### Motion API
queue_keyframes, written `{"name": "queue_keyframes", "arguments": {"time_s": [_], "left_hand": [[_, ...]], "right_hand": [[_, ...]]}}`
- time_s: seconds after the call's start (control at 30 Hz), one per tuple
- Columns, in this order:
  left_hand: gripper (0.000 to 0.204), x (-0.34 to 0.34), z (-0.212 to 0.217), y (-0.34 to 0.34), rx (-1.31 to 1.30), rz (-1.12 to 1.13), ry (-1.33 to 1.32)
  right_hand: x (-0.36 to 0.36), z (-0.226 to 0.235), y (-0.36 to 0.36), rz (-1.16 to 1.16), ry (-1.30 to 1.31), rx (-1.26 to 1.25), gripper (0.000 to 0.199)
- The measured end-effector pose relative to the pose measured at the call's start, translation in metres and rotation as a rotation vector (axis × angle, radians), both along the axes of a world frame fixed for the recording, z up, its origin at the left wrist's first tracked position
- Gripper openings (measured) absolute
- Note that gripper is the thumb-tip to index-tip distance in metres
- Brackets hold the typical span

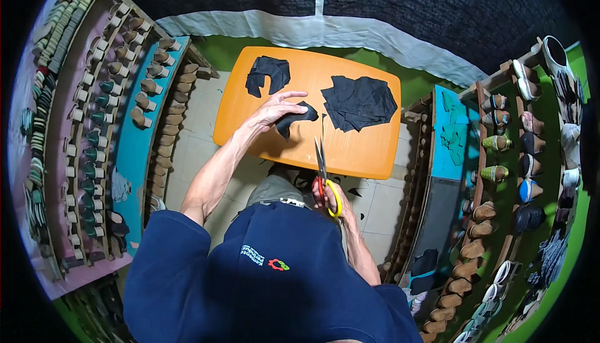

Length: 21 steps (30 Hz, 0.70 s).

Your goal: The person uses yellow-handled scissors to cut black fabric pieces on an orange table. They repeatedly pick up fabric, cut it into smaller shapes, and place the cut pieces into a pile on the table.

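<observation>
My left hand (272, 111) is over the orange table (250, 133), its thumb and fingers closed on a small black piece of cloth or thin leather (289, 123). My right hand (325, 198), at the table's near edge, grips a pair of scissors (321, 161) with one red and one yellow handle loop. The blades point away from me, slightly apart, just right of the held piece. A narrow dark sliver shows by their tips. Farther left lies a group of black curved pieces (270, 73) with a notch. A larger, uneven pile of black pieces (360, 102) lies on the right.
Racks of wooden shoe lasts (145, 102) line the left side. On the right, shelves carry more lasts and shoes (497, 173), beside a blue bench top (451, 130). A dark curtain (400, 5) hangs behind the table. Black scraps lie on the tiled floor (381, 202).
</observation>
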<state>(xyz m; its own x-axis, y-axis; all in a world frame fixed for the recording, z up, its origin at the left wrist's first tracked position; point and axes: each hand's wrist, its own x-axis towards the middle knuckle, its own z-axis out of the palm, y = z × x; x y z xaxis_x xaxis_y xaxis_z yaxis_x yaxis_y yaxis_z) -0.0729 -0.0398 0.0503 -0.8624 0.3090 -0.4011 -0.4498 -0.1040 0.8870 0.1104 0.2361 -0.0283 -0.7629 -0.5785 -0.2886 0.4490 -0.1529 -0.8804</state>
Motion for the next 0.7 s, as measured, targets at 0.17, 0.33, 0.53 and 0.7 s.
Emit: {"name": "queue_keyframes", "arguments": {"time_s": [0.17, 0.33, 0.53, 0.7], "left_hand": [[0.058, 0.008, 0.005, 0.014, 0.05, -0.042, -0.029], [0.055, 0.013, -0.003, 0.013, 0.062, -0.052, -0.049], [0.053, 0.014, -0.005, 0.007, 0.05, -0.075, -0.057], [0.054, 0.011, -0.003, 0.004, 0.058, -0.071, -0.091]], "right_hand": [[-0.015, 0.012, -0.022, -0.02, -0.129, -0.134, 0.058], [-0.022, 0.009, -0.027, -0.093, -0.116, -0.137, 0.062], [-0.028, 0.016, -0.019, -0.052, -0.07, 0.019, 0.061], [-0.031, 0.023, -0.016, -0.048, -0.03, 0.059, 0.062]]}}
